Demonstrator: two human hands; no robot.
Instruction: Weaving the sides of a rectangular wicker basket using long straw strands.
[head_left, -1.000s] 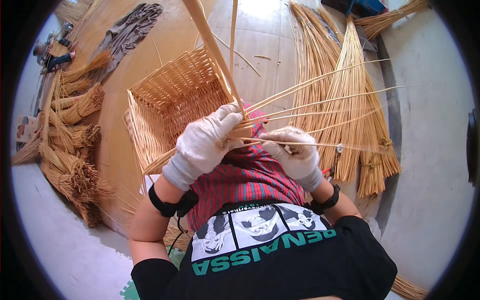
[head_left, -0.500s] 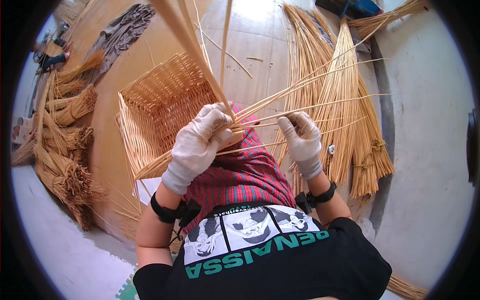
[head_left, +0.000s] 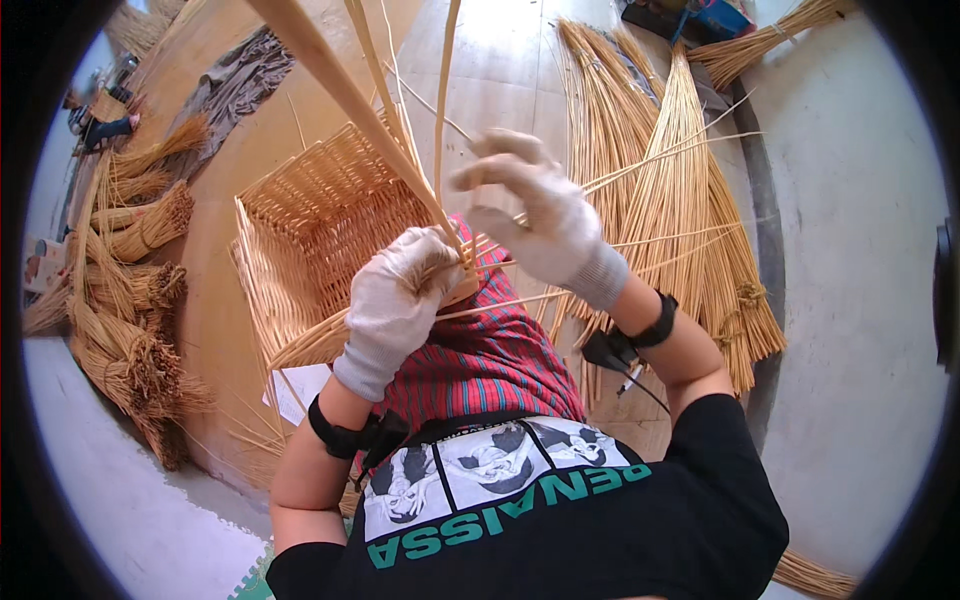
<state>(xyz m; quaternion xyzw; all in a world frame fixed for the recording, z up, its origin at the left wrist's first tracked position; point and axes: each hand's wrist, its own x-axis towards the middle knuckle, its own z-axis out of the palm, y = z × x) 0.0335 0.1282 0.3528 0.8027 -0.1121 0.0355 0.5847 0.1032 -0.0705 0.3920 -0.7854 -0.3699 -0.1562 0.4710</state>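
A square, pale wicker basket (head_left: 290, 245) leans across my lap with its hollow side showing. My left hand (head_left: 398, 300), in a white work glove, is closed round its near right corner, where loose willow rods (head_left: 690, 150) fan out to the right. Several longer rods (head_left: 345, 85) rise from that same corner toward the top of the view. Above the right-hand rods hovers my right hand (head_left: 545, 215), gloved as well and slightly blurred. Its fingers are apart, with no rod visible between them. My left fingertips are partly hidden behind the glove.
Long bundles of willow rods (head_left: 680, 210) lie on the floor to the right, beside a pale wall. More tied bundles (head_left: 135, 300) are stacked at the far left. A grey cloth (head_left: 235, 85) lies at the upper left. Red checked fabric (head_left: 490, 370) covers my lap.
My right hand has let go of a rod at the right, and has moved up and left above the corner, its fingers spreading. My left hand stays on the basket corner.
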